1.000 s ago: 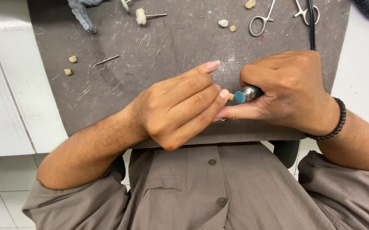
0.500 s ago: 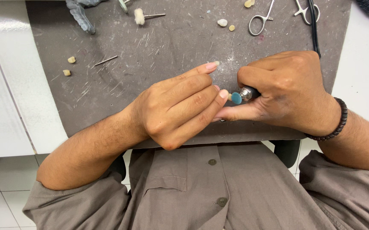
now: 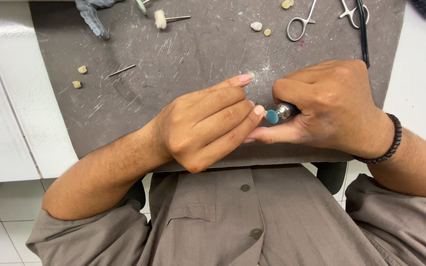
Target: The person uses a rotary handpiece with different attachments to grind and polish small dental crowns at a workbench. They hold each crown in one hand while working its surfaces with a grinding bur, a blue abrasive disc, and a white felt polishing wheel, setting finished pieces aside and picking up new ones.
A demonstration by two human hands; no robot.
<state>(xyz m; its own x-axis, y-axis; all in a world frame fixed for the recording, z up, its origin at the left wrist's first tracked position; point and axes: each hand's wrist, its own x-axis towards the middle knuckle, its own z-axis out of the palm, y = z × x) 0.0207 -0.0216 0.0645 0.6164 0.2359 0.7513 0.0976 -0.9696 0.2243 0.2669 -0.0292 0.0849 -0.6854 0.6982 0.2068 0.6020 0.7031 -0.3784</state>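
Step in hand: polishing a small piece against a spinning tip, by the look of it, held over the grey mat (image 3: 139,108) at the near edge of the surface (image 3: 6,98).
Right hand (image 3: 331,111): closed around a handpiece (image 3: 285,111); only the metal nose shows, with a blue tip (image 3: 272,116) at its end.
Left hand (image 3: 208,125): fingers curled and pressed together, fingertips (image 3: 258,110) just beside the blue tip. It seems to pinch something small, but the piece itself is hidden, so I cannot tell what it holds.
Where the work is: between the two hands, low and close to the body, thumbs touching.
Bracing: the touching thumbs look like a good rest; keeping that contact should steady the tip against slips.
Pressure: a light touch is likely best, since a small piece can heat or fly out of a pinch.
Finger safety: the left fingertips sit very close to the tip; turning the piece, not the tool, seems the safer way to reach new faces.
Nearby: small tooth-like bits (image 3: 79,76) at left, a felt bur (image 3: 161,19) and scissors (image 3: 301,19) at the far edge, well apart from the hands.
Cord: a dark cable (image 3: 363,29) runs from the right hand; slack in it should keep it from tugging.
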